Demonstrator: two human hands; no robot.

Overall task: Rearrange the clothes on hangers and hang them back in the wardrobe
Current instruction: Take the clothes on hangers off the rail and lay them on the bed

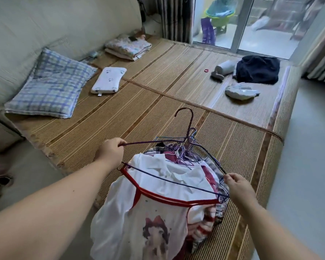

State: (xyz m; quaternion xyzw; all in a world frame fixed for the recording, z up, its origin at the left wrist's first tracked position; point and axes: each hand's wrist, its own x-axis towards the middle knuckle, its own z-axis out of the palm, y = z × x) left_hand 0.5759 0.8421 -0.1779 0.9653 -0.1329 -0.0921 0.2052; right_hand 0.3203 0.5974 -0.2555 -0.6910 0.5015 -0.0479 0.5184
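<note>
A pile of clothes on wire hangers lies on the bamboo mat (120, 109) at the near end of the bed. On top is a white T-shirt (139, 218) with red trim and a printed picture, over white, red and plaid garments. A tangle of purple and blue hanger hooks (184, 152) sticks up behind them. My left hand (111, 151) grips the left end of a purple wire hanger (188, 126) lifted above the pile, its hook pointing up. My right hand (236, 186) pinches the hanger's right end.
A plaid pillow (51, 85) and a small white pillow (109, 79) lie at the left. A folded blanket (128, 47) sits farther back. A dark garment (257, 69), a grey roll (225, 68) and a plastic bag (240, 91) lie at the far right. Grey floor (308, 166) runs along the right side.
</note>
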